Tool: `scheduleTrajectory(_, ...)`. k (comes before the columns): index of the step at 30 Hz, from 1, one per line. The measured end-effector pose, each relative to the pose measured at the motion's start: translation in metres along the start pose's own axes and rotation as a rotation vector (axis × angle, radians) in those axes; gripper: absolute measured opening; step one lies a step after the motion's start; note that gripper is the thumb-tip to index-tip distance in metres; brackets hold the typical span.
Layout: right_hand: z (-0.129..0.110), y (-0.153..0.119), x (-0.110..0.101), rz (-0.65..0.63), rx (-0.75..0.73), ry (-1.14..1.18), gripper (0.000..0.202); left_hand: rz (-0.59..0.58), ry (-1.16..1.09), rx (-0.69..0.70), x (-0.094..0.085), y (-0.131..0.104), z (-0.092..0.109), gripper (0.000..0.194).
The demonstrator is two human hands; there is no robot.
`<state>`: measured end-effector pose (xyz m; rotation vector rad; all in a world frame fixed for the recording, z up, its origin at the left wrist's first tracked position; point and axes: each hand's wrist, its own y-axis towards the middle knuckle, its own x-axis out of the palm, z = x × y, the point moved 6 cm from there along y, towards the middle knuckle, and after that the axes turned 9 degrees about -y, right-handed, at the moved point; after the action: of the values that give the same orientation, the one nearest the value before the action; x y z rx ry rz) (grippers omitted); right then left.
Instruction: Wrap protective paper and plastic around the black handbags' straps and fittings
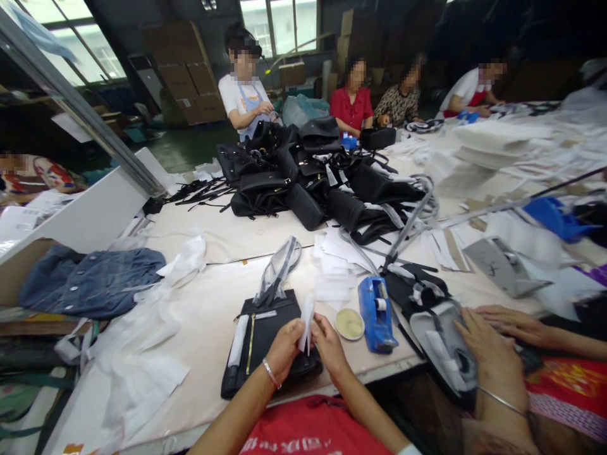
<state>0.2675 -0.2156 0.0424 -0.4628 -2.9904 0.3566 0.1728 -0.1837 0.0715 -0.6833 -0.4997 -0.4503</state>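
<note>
Sprawling across most of what reaches me at this remote post, the pale worktop (203,354) carries a heap of black bags (308,205) on its far side, with co-workers beyond it. A denim garment (90,278) lies to the left; to the right, a co-worker's hands (488,344) work at a dark bag (443,335), so I count that flank as crowded.

My own piece, a black zip-front bag (265,316), lies by the front edge, under and just beyond my hands. Clear film already covers its handle (281,268) and a white wrap (238,341) runs along its left side; I judge those parts done. My hands hide much of its right side, so I can't say how that stands.

A blue tape dispenser (377,316) and a round dish (349,324) sit right of the bag, narrowing my room, with white slips (334,265) behind them. Upright above the bag is a folded white paper (306,322), apparently not yet fitted: my left hand (288,338) pinches it, while the right hand (328,344) curls in at its other edge; whether it grips, I cannot tell.
</note>
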Motion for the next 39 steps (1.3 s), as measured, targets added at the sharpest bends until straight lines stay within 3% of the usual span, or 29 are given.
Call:
scheduleTrajectory(7,0.000,-0.001,0.011,0.136,-0.044,-0.093,0.028,0.076,0.044,0.015,-0.004,-0.001,0.002,0.034)
scheduleTrajectory(10,-0.001,-0.001,0.013,0.202,-0.075,-0.262,0.024,0.118,0.047,0.000,-0.006,0.001,0.002,0.033)
scheduleTrajectory(16,-0.011,-0.012,0.021,0.289,-0.271,-0.656,0.033,0.210,-0.019,-0.014,-0.011,0.010,0.001,0.023)
scheduleTrajectory(20,-0.005,-0.025,0.023,0.231,-0.453,-0.858,0.053,0.227,-0.044,-0.020,-0.018,0.016,-0.009,0.026)
scheduleTrajectory(23,-0.004,-0.037,0.014,0.056,-0.524,-0.902,0.067,0.174,0.000,-0.009,-0.021,0.021,-0.014,0.033)
scheduleTrajectory(26,-0.011,-0.044,-0.009,-0.094,-0.417,-0.787,0.071,0.171,0.095,0.023,-0.024,0.022,-0.014,0.035)
scheduleTrajectory(30,-0.017,-0.033,-0.044,0.109,-0.098,-0.499,0.043,0.200,0.225,0.052,-0.023,0.021,-0.014,0.034)
scheduleTrajectory(34,-0.019,-0.012,-0.031,0.167,-0.023,-0.337,0.028,0.164,0.345,0.100,-0.014,0.024,-0.019,0.033)
scheduleTrajectory(39,-0.019,-0.002,-0.016,0.295,-0.025,-0.367,0.021,0.205,0.552,0.302,-0.008,0.023,-0.008,0.028)
